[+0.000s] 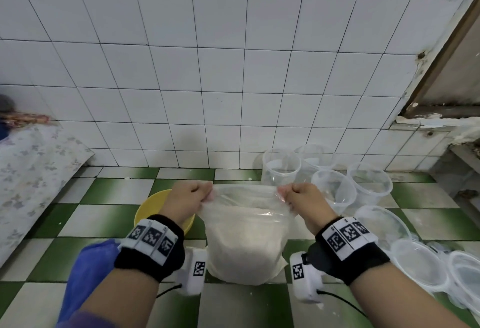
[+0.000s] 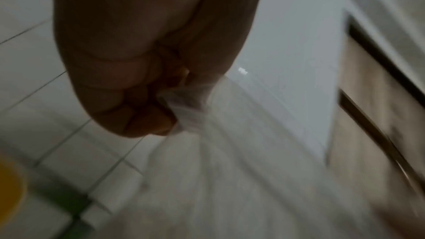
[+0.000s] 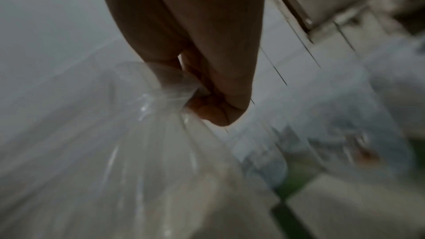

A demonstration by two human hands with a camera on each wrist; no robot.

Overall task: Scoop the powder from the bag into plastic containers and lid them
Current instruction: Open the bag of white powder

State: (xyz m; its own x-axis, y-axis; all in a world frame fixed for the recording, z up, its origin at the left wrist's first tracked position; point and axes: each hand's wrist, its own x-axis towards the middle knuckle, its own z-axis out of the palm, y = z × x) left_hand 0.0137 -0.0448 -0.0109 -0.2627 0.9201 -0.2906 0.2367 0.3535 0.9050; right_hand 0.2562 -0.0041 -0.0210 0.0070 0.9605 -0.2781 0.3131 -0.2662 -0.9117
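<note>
Fingers: both sets curled tight, the left hand point(image 1: 192, 199) and right hand point(image 1: 298, 197) each pinching a gathered top corner of the clear bag point(image 1: 246, 244); the wrist views, though blurred, show film bunched between thumb and fingers point(image 2: 147, 117) on the left and fingers point(image 3: 211, 110) on the right.
Bag: hangs or stands between the two fists over the green-and-white tiled floor point(image 1: 259, 307); whether its base touches the floor cannot be told.
Powder: pale mass point(image 1: 244, 252) filling the lower body of the bag, at 6 o'clock from both fists.
Key relation: the bag's mouth runs 9-to-3 o'clock between the hands, each hand equally near its own corner; the long axis drops straight down from that edge.
Containers: clear empty tubs point(image 1: 330, 179) clustered at 2 o'clock from the bag, near the right hand; shallow clear lids point(image 1: 415, 260) lie at 3 to 4 o'clock.
Bowl: yellow bowl point(image 1: 150, 208) at 9 o'clock, just under the left wrist.
Step, as judged: opening the mouth wide before any scooping; no scoop is visible and no tub is filled.
Risk, as judged: thin film could slip or slump, spilling powder.
</note>
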